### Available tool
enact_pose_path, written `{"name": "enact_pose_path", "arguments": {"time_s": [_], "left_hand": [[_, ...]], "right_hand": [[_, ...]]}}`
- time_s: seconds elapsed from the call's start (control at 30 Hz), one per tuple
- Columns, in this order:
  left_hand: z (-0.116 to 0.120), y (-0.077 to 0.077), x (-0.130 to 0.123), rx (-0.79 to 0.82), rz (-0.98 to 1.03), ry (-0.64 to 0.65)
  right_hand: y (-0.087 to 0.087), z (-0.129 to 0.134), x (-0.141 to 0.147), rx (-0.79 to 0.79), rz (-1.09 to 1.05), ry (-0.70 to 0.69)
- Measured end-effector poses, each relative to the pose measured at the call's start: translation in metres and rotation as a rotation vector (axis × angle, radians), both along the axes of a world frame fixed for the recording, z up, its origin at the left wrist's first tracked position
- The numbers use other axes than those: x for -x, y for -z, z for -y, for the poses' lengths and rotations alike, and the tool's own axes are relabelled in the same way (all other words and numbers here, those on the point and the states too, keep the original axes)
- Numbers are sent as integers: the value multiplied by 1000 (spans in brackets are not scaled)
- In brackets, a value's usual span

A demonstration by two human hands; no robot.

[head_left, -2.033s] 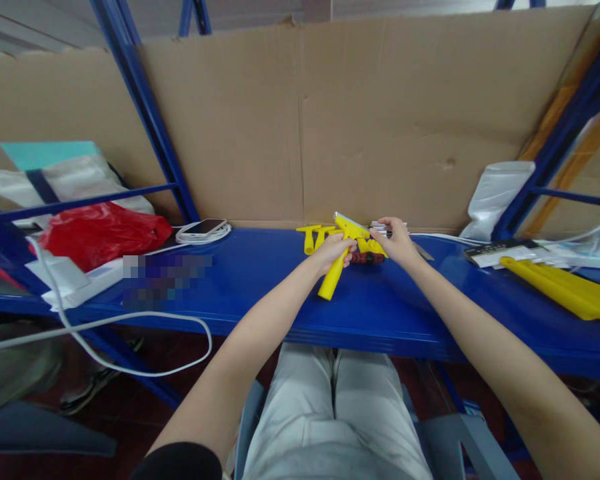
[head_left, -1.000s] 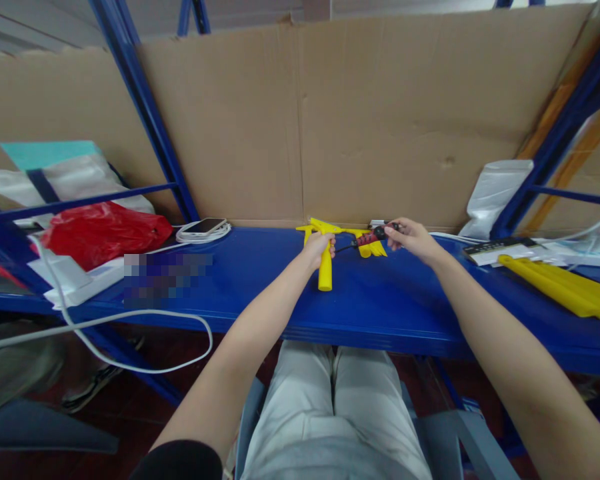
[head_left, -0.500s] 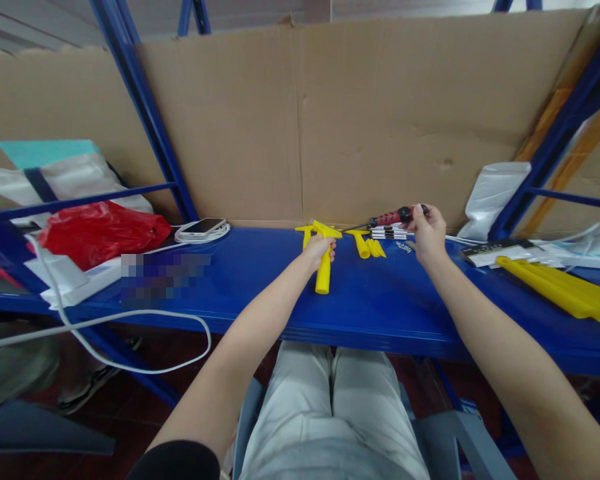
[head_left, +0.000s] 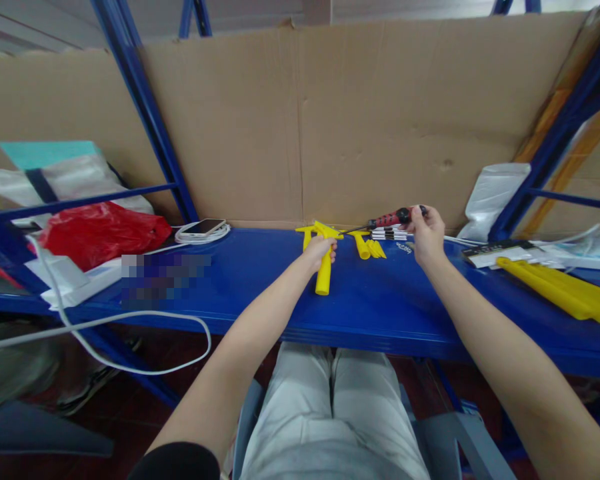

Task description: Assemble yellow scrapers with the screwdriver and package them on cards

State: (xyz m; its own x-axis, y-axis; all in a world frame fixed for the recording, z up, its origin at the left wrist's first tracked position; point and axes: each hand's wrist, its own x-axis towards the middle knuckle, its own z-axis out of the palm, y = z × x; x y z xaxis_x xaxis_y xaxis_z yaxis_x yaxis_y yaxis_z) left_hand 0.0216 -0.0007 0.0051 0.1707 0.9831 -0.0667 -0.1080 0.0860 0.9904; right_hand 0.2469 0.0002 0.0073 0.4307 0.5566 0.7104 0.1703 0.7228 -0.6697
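Observation:
My left hand (head_left: 321, 252) is closed around a yellow T-shaped plastic piece (head_left: 323, 281), its round handle pointing down toward me. The fingers of my right hand (head_left: 428, 233) pinch the black end of a red and black screwdriver (head_left: 390, 219). Its thin shaft runs left and its tip meets the head of the yellow piece. Behind lie another yellow T-shaped piece (head_left: 362, 247), small yellow parts (head_left: 377, 249), a stack of white and black items (head_left: 389, 233) and some small screws (head_left: 404, 247).
A red plastic bag (head_left: 105, 230) and a phone (head_left: 206, 227) on a coiled white cable are at the left. Long yellow parts (head_left: 555, 287) lie at the right. Cardboard (head_left: 300, 120) stands along the back of the blue shelf (head_left: 260, 267).

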Motion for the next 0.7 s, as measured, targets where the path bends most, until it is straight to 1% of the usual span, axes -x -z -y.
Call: {"name": "enact_pose_path", "arguments": {"time_s": [0.3,0.57,0.7], "left_hand": [[-1,1,1,2,33,-8],[-1,1,1,-1,27,0],[0,0,0,-2,25,3]], "right_hand": [[-2,3,-2,-24,-35,-11],[-3,5,1,-22,-21,-71],[-3,5,1,-26,-15,-77]]}}
